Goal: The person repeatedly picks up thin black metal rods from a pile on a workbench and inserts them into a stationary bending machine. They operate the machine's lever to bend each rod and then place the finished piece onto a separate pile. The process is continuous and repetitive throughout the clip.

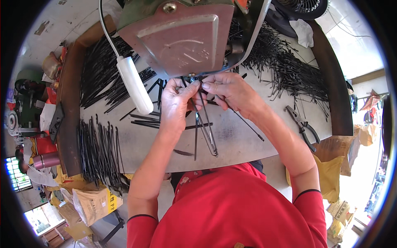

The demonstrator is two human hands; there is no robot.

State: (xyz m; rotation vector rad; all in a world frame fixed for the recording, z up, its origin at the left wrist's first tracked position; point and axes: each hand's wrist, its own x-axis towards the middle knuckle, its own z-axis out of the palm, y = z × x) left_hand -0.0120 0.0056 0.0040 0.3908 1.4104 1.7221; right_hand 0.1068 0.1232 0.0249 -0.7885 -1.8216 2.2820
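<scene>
Both hands meet just under the front of a green and pinkish machine head [178,37]. My left hand [177,101] is closed, thumb and fingers pinched around thin black metal rods [205,128] that hang down toward me over the table. Close beside it, my right hand [231,91] is closed too, pinching a thin black rod with a small knob at its end [252,126], which slants down to the right. The rods' upper ends sit by the machine's underside, and the fingers partly hide them. Several loose rods [144,120] lie left of my left hand.
Heaps of black rods lie at the back left [99,74], front left [97,149] and back right [285,66]. Pliers [304,128] rest on the right. A white tube lamp [134,84] hangs left of the machine. Raised side boards [70,99] edge the table. A fan [304,6] stands at back right.
</scene>
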